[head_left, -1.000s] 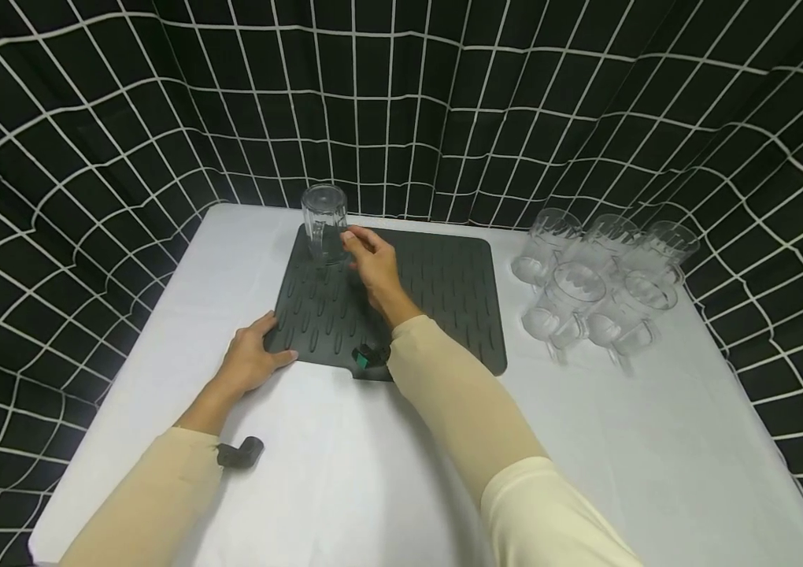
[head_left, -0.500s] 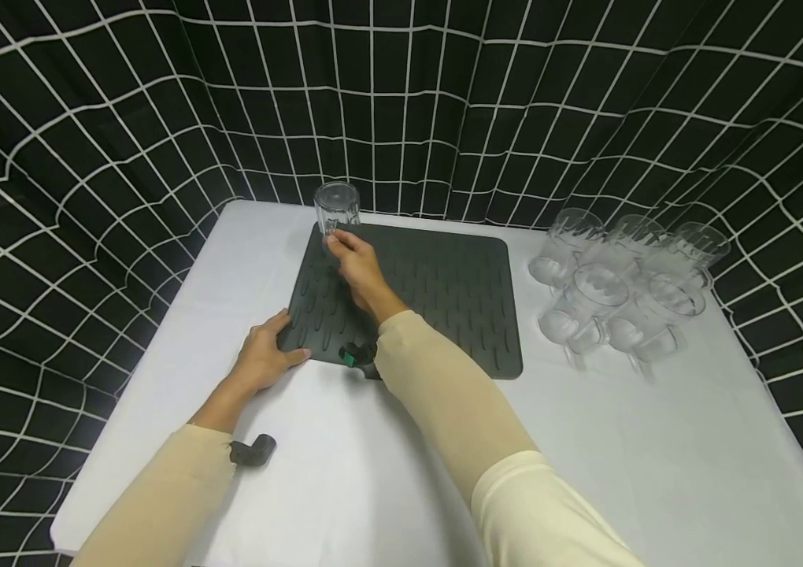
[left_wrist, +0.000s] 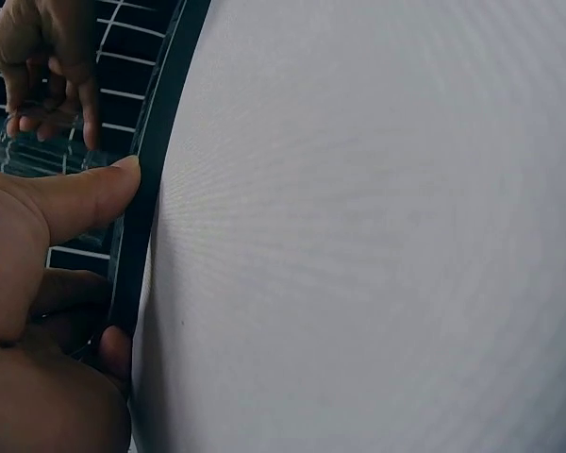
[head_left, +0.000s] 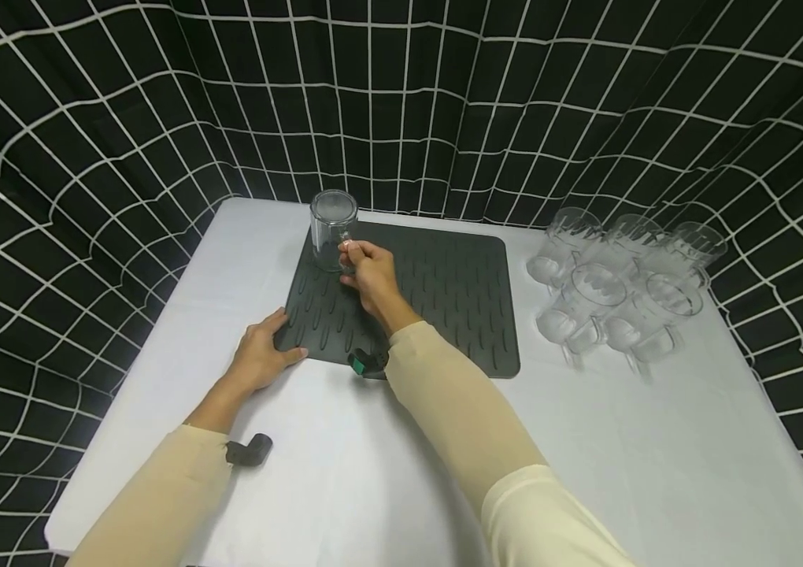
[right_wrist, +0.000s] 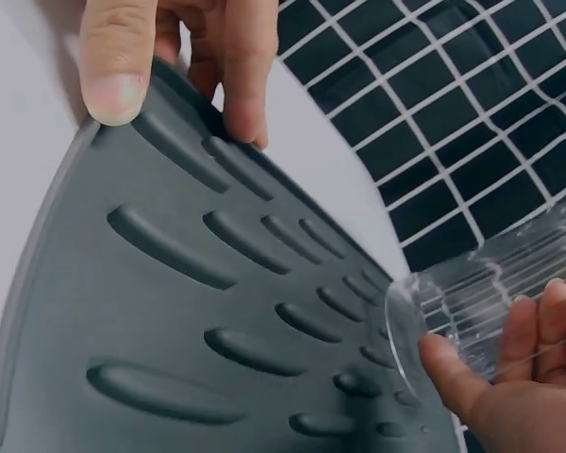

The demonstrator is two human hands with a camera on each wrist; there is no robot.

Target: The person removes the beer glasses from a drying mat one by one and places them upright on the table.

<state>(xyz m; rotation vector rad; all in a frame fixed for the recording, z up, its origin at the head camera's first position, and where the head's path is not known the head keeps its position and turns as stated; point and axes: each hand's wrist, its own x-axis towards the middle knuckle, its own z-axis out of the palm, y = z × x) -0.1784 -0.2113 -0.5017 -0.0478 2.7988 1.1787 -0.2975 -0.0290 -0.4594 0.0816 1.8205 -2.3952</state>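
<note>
A clear glass mug [head_left: 333, 220] stands base up on the back left corner of a dark grey drying mat [head_left: 444, 299]. My right hand [head_left: 371, 272] is at the mug's right side, holding its handle between thumb and fingers. In the right wrist view the thumb lies near the mug's rim and the other fingers lie along the glass [right_wrist: 491, 293]. My left hand [head_left: 260, 354] rests at the mat's front left corner, its thumb on the front edge and its fingers at the left edge. The right wrist view shows that thumb [right_wrist: 118, 66] pressing the ridged mat.
Several clear glass mugs [head_left: 596, 287] stand close together to the right of the mat, on the white table [head_left: 345, 472]. A black curtain with a white grid [head_left: 401, 102] surrounds the table's back and sides.
My right hand has moved left to the mug's front, then back right. The mug's handle has turned from the front toward the right. My left hand stays at the mat's corner.
</note>
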